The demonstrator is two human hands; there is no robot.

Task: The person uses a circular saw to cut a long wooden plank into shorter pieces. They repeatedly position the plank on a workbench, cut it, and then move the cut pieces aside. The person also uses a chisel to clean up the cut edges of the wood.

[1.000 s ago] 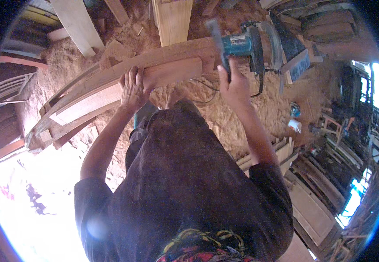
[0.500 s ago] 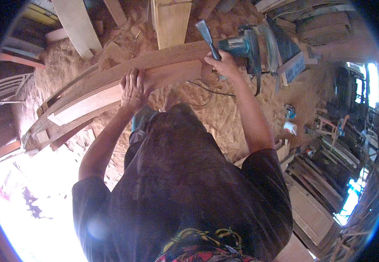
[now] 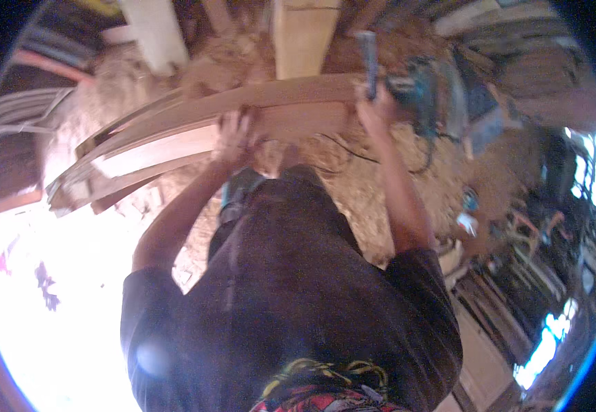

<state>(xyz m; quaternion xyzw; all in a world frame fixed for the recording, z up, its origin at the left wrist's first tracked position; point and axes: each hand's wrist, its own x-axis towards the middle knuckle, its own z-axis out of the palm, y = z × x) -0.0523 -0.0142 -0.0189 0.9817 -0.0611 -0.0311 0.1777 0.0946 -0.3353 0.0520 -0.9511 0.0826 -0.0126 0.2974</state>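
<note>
My left hand (image 3: pixel 236 137) rests on a reddish wooden board (image 3: pixel 301 118), its fingers stretched over the upper edge, blurred by motion. In my right hand (image 3: pixel 376 110) is a chisel with a flat metal blade (image 3: pixel 368 55), pointing up and away from me. The fist is closed round the handle, near the board's right end. Behind the board runs a long wooden plank (image 3: pixel 277 90) on the bench, and a paler strip of wood (image 3: pixel 154 152) reaches to the left. Just right of the chisel sits a teal power tool (image 3: pixel 418 93), partly blurred.
A black cord (image 3: pixel 353 152) loops over floor covered in shavings (image 3: pixel 339 185). Upright timbers (image 3: pixel 305 41) stand at the far side. A small white container (image 3: pixel 467 224) lies to the right, near stacked lumber (image 3: pixel 497 302). Bright light washes out the lower left.
The view has shifted, so the scene sits farther right. The chisel in my right hand has turned more upright. My left hand stays on the board.
</note>
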